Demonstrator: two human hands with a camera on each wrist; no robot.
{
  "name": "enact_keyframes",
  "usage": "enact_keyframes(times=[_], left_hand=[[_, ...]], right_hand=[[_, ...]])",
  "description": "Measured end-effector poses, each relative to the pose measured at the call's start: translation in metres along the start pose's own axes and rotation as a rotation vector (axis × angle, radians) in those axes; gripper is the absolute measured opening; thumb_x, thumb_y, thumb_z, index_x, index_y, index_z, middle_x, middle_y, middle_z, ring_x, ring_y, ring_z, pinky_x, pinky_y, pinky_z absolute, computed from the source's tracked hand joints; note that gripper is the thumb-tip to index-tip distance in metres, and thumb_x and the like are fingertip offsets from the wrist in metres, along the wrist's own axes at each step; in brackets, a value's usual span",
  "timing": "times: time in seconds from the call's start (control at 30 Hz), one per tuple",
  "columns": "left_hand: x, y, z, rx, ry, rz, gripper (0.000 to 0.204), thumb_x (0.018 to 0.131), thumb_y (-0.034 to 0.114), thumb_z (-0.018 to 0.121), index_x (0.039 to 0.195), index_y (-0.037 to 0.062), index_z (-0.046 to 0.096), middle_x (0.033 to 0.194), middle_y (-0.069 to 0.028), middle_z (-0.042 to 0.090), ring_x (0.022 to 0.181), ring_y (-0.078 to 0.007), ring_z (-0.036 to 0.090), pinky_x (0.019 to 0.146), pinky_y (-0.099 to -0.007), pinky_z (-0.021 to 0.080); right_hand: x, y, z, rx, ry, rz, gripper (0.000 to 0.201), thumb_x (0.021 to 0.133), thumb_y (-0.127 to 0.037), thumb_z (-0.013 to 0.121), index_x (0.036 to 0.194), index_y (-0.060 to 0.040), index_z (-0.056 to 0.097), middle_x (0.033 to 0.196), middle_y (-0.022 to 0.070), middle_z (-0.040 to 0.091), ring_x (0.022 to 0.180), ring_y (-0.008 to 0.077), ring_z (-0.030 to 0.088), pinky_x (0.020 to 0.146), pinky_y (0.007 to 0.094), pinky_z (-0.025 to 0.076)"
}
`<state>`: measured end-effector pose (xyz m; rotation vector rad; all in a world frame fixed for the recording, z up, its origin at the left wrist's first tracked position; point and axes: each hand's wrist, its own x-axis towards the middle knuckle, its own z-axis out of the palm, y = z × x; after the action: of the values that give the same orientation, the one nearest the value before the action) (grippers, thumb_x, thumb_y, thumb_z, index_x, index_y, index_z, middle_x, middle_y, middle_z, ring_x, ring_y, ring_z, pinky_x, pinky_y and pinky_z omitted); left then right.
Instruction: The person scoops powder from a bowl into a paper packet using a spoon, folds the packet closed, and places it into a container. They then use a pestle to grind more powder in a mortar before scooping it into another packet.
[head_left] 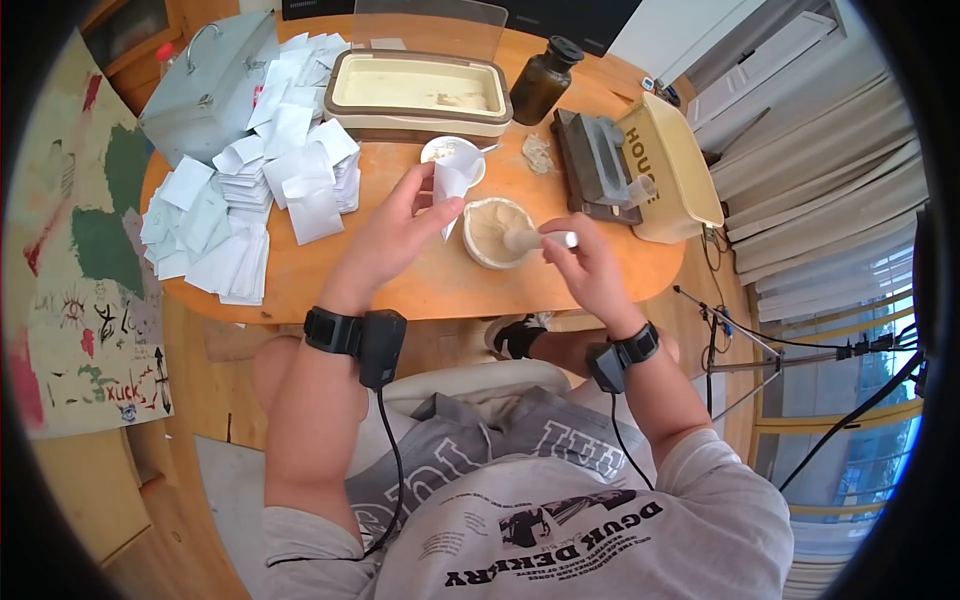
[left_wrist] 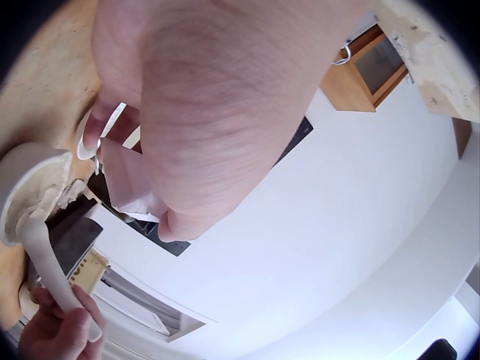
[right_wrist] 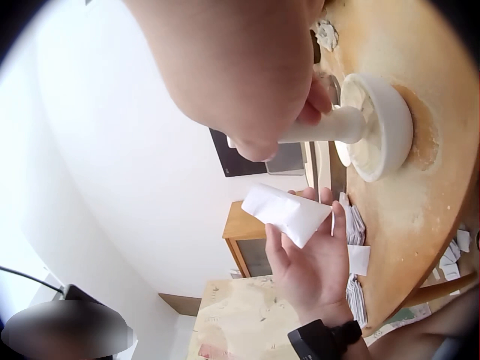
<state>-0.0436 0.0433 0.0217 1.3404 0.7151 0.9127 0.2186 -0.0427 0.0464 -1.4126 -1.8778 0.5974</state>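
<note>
My left hand point(head_left: 395, 228) pinches a folded white paper packet point(head_left: 456, 176) between thumb and fingers, just left of the mortar. In the right wrist view the packet point(right_wrist: 285, 214) is tilted above the left palm. My right hand point(head_left: 590, 262) grips the white pestle point(head_left: 560, 240) by its handle. The pestle's head rests in the beige powder point(head_left: 488, 224) inside the white mortar point(right_wrist: 399, 127), which stands near the table's front edge. Behind the packet, a small white bowl point(head_left: 430, 150) holds bits of something, with a spoon handle point(head_left: 490, 148) sticking out to the right.
Stacks of white paper packets point(head_left: 240, 190) cover the table's left side beside a grey metal case point(head_left: 205, 95). A cream rectangular container point(head_left: 420, 122) stands at the back, near a dark brown bottle point(head_left: 545, 85). To the right are a dark scale point(head_left: 590, 165) and a yellow bin point(head_left: 675, 175).
</note>
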Motion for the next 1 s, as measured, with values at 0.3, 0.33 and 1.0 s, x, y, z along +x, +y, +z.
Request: enact_keyframes(times=[0.3,0.33,1.0], left_hand=[[0.001,-0.002,0.001,0.018,0.004,0.045,0.055,0.097,0.032,0.066,0.138,0.0009,0.045,0.125,-0.0131,0.059,0.115,-0.023,0.057,0.096,-0.0361,0.048],[0.0,-0.001,-0.001,0.026,-0.009,0.025,0.056,0.097,0.032,0.066,0.139,0.0009,0.045,0.126,-0.0134,0.059,0.115,-0.0232,0.057,0.096,-0.0364,0.048],[-0.002,-0.001,0.0,-0.027,0.038,0.043,0.066,0.093,0.024,0.072,0.144,-0.0006,0.038,0.131,-0.0142,0.055,0.108,-0.0179,0.063,0.086,-0.031,0.052]], right_hand=[[0.001,0.015,-0.003,0.215,0.101,0.17,0.015,0.1,-0.013,0.062,0.107,0.0004,0.062,0.09,0.0056,0.063,0.075,0.0114,0.062,0.069,0.0251,0.051],[0.004,0.02,-0.003,0.217,0.1,0.167,0.015,0.1,-0.013,0.062,0.107,0.0004,0.062,0.09,0.0056,0.063,0.075,0.0114,0.062,0.069,0.0251,0.051],[0.031,-0.004,0.015,0.039,0.034,0.094,0.017,0.097,-0.016,0.066,0.102,-0.0005,0.065,0.086,0.0083,0.063,0.073,0.0145,0.06,0.065,0.0289,0.048]])
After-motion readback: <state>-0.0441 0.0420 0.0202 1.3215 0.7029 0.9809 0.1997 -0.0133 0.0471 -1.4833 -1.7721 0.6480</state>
